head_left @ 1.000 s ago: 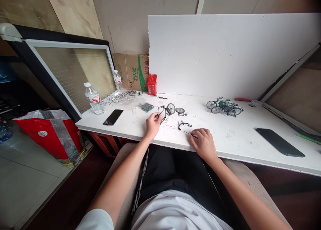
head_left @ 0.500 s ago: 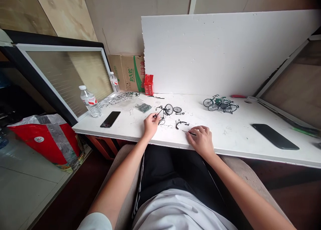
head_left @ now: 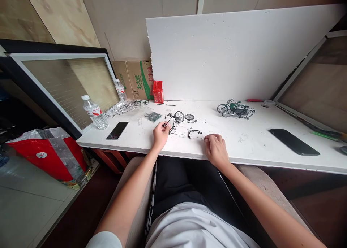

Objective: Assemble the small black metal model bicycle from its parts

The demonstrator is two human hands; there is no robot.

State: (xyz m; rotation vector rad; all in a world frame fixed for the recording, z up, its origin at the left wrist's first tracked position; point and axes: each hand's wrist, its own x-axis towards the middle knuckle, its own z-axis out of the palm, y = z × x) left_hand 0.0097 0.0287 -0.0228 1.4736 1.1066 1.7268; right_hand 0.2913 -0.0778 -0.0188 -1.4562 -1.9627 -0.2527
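Note:
My left hand (head_left: 161, 135) pinches a small black model bicycle frame (head_left: 171, 124), which has one spoked wheel (head_left: 179, 117) at its far end. A loose wheel (head_left: 189, 117) lies to the right of it. My right hand (head_left: 216, 147) rests on the white table with its fingers closed round a thin screwdriver; only its slim shaft (head_left: 200, 138) shows, pointing left. Between the hands lies a curved black part (head_left: 194, 132), close to the shaft's tip. Small black bits are scattered behind it.
Assembled model bicycles (head_left: 235, 109) stand at the back right. Phones lie at left (head_left: 117, 130) and right (head_left: 294, 142). Bottles (head_left: 95, 112), a red box (head_left: 158, 92), a carton (head_left: 135, 80), black part frames (head_left: 130, 107) and a bagged part (head_left: 152, 116) are at the left.
My right hand has turned over the screwdriver, and its dark handle is now hidden by the fingers. The view has shifted slightly. My left hand still holds the bicycle frame.

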